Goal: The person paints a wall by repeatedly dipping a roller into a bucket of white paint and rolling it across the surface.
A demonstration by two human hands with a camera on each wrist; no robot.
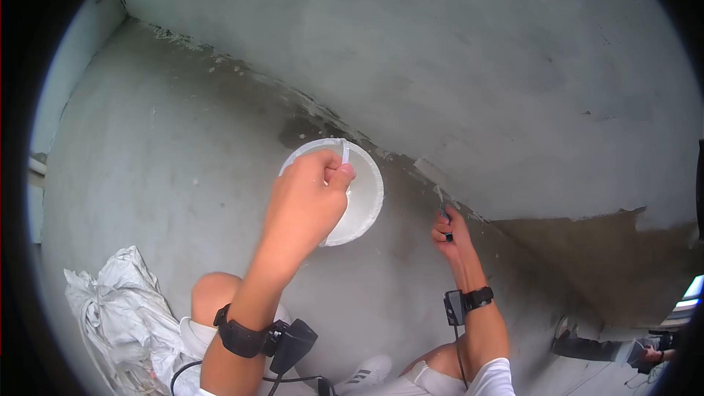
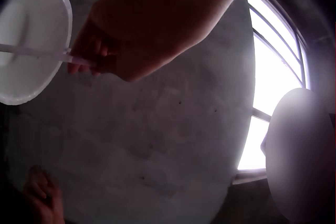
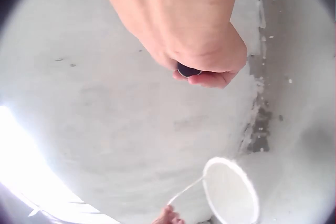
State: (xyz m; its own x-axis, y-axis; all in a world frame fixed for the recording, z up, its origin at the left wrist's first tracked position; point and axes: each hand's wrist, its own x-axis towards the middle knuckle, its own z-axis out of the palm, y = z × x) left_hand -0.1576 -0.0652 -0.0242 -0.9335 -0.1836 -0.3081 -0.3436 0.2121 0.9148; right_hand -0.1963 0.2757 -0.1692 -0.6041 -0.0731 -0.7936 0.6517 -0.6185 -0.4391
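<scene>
A white bucket point(image 1: 367, 202), with whitish smears on its rim, hangs or stands tilted in front of the knees. Its white handle point(image 1: 345, 151) is pinched between the thumb and fingers of my left hand point(image 1: 308, 194); the left wrist view shows that handle point(image 2: 37, 52) crossing the bucket's mouth. To the right, my right hand point(image 1: 453, 233) grips the dark handle point(image 1: 444, 212) of a scraper, whose pale, wide blade point(image 1: 429, 171) lies against the foot of the wall. In the right wrist view only the round dark handle end point(image 3: 187, 70) shows; the blade is hidden.
A grey plastered wall point(image 1: 440, 51) meets the floor point(image 1: 176, 147) along a line with white splatters. Crumpled white sacking point(image 1: 125, 301) lies at the lower left. A shoe point(image 1: 367, 372) is close below. Another person point(image 1: 609, 348) is at the far right.
</scene>
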